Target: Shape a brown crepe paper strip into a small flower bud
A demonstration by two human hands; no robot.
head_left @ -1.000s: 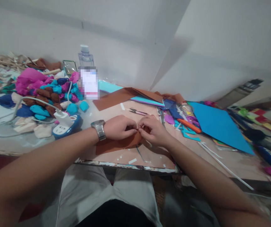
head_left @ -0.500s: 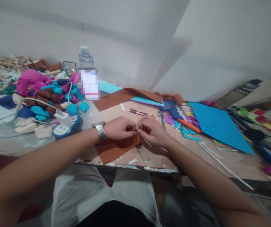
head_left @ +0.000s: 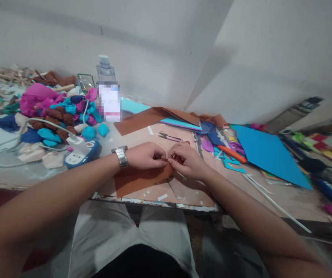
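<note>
My left hand (head_left: pixel 147 156), with a metal watch (head_left: pixel 122 156) at its wrist, pinches the top edge of a brown sheet of crepe-like paper (head_left: pixel 138 181). Close beside it, my right hand (head_left: pixel 187 159) grips the same sheet near its right end, with a gathered brown bit tucked under the curled fingers. The fingertips of both hands almost meet. The sheet's free part spreads down and left over the table toward the front edge. Just beyond the hands lie small thread snips (head_left: pixel 170 137). What sits inside the right fingers is partly hidden.
Crumpled coloured paper balls (head_left: pixel 58 116), a power strip (head_left: pixel 77 156) with a plug and a bottle (head_left: pixel 105 69) stand left. A blurred-out phone (head_left: pixel 109 102) leans there. Another brown strip (head_left: pixel 139 119) lies behind. Right are an orange cutter (head_left: pixel 232 154), a blue sheet (head_left: pixel 270 154) and white sticks (head_left: pixel 278 204).
The brown sheet's free end has swung slightly left and up. My left wrist has shifted a little to the left; both hands keep their pinch on the paper.
</note>
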